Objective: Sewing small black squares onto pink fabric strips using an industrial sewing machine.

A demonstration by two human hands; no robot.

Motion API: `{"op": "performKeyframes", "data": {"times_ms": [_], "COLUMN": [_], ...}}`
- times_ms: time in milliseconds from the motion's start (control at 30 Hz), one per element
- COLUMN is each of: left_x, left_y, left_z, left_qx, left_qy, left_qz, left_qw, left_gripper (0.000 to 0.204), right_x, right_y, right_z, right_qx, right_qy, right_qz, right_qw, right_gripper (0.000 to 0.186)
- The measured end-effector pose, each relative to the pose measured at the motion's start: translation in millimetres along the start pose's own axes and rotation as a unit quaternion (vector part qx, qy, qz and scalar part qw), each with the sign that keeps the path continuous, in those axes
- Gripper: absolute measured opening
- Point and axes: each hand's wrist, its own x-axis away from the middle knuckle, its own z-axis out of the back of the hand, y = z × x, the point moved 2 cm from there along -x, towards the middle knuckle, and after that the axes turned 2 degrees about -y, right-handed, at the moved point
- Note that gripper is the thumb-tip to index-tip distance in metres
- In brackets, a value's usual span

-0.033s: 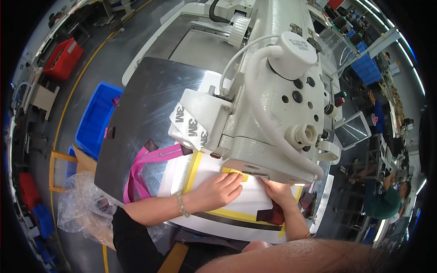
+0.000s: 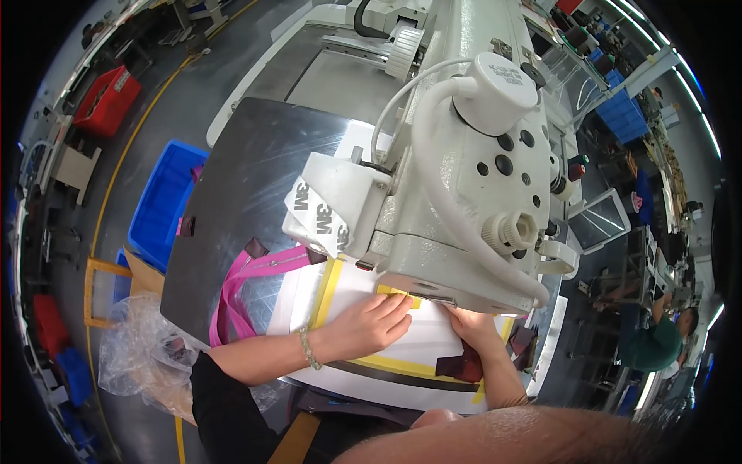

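Observation:
My left hand lies over a white sheet bordered with yellow tape. Its fingers are stretched out close together, the tips on a small yellow piece at the front of a large white sewing-type machine. Close by on the right, my right hand reaches to the underside of the machine head, which hides its fingertips. Whatever is under them cannot be seen. A dark maroon piece rests beside my right wrist. Left of the head, a pink strap with dark ends lies looped on a metal plate.
A blue bin stands beyond the plate's left edge, with clear plastic wrapping nearer me. A thick white hose curves over the machine head. At the right are a small screen and a person in green.
The white block and the capped hose on the machine head have shifted very slightly left. Both my hands and the pink strap stay where they were.

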Motion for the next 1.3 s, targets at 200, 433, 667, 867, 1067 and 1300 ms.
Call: {"op": "performKeyframes", "data": {"times_ms": [200,433,667,867,1067,1300], "left_x": [0.1,-1.5,-2.4,-2.8,-3.3,-3.8], "left_y": [-1.4,-1.6,-2.0,-2.6,-2.3,-2.0], "left_z": [1.8,7.9,9.9,11.7,13.4,14.5], "left_qx": [0.002,-0.005,0.005,-0.003,-0.001,0.008], "left_qy": [-0.005,-0.015,-0.030,-0.032,-0.032,-0.020], "left_qz": [-0.005,-0.004,-0.002,-0.004,-0.001,-0.001], "left_qw": [1.000,1.000,1.000,0.999,0.999,1.000], "left_gripper": [0.026,0.026,0.026,0.026,0.026,0.026], "right_x": [-4.5,-8.9,-11.8,-14.3,-5.9,-6.5], "right_y": [-1.7,-8.1,-8.1,-13.8,-7.5,-7.3], "right_z": [4.9,12.4,15.0,16.0,8.2,8.4], "right_qx": [-0.044,-0.198,-0.071,-0.099,-0.187,-0.119], "right_qy": [-0.012,-0.109,-0.079,-0.052,-0.058,-0.120], "right_qz": [0.002,-0.175,-0.024,-0.028,-0.119,-0.113], "right_qw": [0.999,0.958,0.994,0.993,0.973,0.979], "right_gripper": [0.034,0.043,0.043,0.038,0.036,0.049]}}
